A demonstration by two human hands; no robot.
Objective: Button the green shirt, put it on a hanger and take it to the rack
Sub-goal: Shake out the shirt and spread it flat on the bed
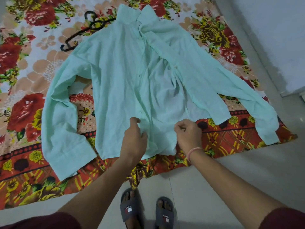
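Both hands work at the bottom hem of one green shirt [125, 83]. Left hand [134, 138] pinches the edge of the left front panel between thumb and fingers; right hand [188, 135] is curled into a loose fist, pinching the edge of the other panel, with one pink band [193, 152] on its wrist. That shirt lies face up with two sleeves spread out on one floral bedsheet [24, 100] laid over the floor [247, 176], its front open lower down. One black hanger [85, 30] lies on the sheet beside the shirt's collar, partly under the left shoulder. Two feet in two dark slippers [132, 207] stand on the floor below.
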